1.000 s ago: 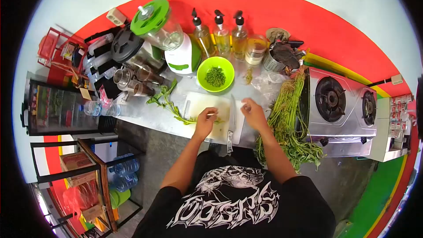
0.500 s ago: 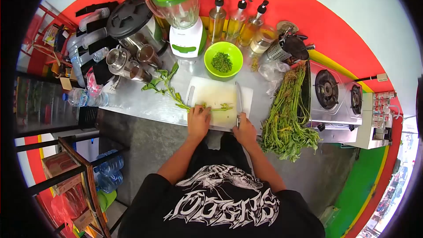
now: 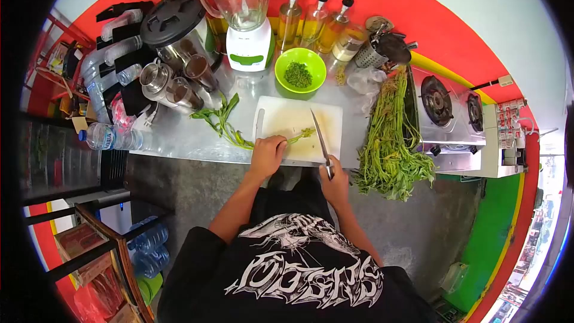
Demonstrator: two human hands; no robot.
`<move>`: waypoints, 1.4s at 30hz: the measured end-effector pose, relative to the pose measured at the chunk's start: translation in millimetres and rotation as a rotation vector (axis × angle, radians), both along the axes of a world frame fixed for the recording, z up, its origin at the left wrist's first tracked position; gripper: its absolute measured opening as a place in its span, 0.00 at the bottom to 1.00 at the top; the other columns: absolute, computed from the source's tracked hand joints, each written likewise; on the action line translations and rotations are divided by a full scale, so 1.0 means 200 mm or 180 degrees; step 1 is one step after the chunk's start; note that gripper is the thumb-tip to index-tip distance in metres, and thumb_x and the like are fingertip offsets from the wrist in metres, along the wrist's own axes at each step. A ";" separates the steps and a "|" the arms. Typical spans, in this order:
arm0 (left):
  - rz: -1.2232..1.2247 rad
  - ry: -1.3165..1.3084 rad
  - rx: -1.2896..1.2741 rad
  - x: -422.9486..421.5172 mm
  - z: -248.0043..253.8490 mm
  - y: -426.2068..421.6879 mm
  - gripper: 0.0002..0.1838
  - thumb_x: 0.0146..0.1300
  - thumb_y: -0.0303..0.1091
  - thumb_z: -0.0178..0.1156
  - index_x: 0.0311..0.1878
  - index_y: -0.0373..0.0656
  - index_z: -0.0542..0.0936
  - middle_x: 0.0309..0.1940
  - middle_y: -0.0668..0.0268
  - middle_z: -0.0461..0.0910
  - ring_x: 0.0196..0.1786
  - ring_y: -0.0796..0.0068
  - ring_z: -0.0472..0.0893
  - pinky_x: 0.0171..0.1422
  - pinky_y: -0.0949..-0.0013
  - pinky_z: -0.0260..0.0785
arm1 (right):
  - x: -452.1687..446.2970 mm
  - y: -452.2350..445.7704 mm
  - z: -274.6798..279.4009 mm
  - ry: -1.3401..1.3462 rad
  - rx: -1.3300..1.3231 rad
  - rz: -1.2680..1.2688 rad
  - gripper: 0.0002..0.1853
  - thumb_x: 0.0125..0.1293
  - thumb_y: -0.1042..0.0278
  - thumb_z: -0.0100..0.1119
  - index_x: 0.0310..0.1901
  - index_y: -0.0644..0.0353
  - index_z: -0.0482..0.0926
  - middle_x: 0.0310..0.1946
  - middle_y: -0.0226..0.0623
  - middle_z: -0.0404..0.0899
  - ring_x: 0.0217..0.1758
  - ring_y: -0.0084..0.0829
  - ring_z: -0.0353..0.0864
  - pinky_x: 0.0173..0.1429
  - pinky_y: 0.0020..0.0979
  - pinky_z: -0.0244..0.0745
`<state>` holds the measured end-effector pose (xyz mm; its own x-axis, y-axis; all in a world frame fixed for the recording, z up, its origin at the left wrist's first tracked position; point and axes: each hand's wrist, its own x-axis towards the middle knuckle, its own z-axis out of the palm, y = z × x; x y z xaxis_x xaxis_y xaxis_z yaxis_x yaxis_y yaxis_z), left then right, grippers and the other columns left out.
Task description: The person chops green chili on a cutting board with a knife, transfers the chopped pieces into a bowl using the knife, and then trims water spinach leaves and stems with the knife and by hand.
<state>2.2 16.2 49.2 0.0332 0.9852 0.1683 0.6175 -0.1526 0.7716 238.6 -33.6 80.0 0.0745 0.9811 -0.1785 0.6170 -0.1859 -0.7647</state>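
On the white cutting board, my left hand is closed around the stem of a leafy green stalk. The stalk's leaves spread past the board's left side, while its cut tip lies on the board to the right of my fingers. My right hand grips the handle of a kitchen knife. Its blade points away from me, tilted slightly left, beside the stalk's tip. Just behind the board stands a green bowl with chopped greens inside.
A large bundle of leafy stalks hangs over the counter's front edge, left of the gas stove. A blender, pump bottles and a metal pot line the back. A water bottle lies at the left end.
The knife's tip has swung left, toward the stalk's end. My left hand stays on the stem. The whole view has shifted slightly.
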 end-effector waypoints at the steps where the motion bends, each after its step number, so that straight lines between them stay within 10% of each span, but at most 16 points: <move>1: -0.0006 0.0000 0.0044 0.00 0.00 0.00 0.08 0.69 0.34 0.59 0.41 0.41 0.83 0.36 0.55 0.85 0.39 0.47 0.83 0.47 0.49 0.69 | -0.02 0.00 0.02 0.0145 0.0040 -0.0011 0.22 0.69 0.63 0.65 0.62 0.61 0.76 0.26 0.48 0.80 0.27 0.44 0.81 0.35 0.43 0.74; 13: -0.0061 -0.0053 -0.0396 0.01 0.10 -0.02 0.10 0.67 0.37 0.63 0.42 0.41 0.85 0.34 0.52 0.85 0.36 0.49 0.85 0.41 0.54 0.75 | -0.07 0.00 -0.08 -0.0512 0.0375 0.0563 0.25 0.71 0.51 0.59 0.64 0.56 0.76 0.42 0.49 0.86 0.45 0.53 0.85 0.50 0.49 0.79; 35: 0.0128 -0.0214 -0.0848 0.00 -0.04 -0.09 0.09 0.66 0.35 0.63 0.43 0.40 0.84 0.35 0.52 0.86 0.38 0.48 0.85 0.44 0.52 0.76 | -0.02 0.02 -0.10 -0.0379 0.0494 0.0558 0.18 0.71 0.53 0.59 0.53 0.57 0.79 0.35 0.54 0.84 0.43 0.58 0.84 0.47 0.52 0.78; 42: 0.0243 -0.1056 -0.0299 -0.07 -0.07 -0.07 0.08 0.66 0.28 0.64 0.45 0.34 0.83 0.31 0.57 0.85 0.33 0.68 0.83 0.40 0.65 0.75 | -0.12 0.03 -0.04 0.0501 0.0375 0.0276 0.17 0.69 0.58 0.65 0.51 0.62 0.81 0.21 0.43 0.77 0.22 0.34 0.75 0.31 0.36 0.69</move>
<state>-12.1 1.7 35.6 -0.0824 0.9944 0.0662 0.3376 -0.0346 0.9406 215.2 -27.2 72.4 -0.0308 0.9974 -0.0648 0.4980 -0.0409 -0.8662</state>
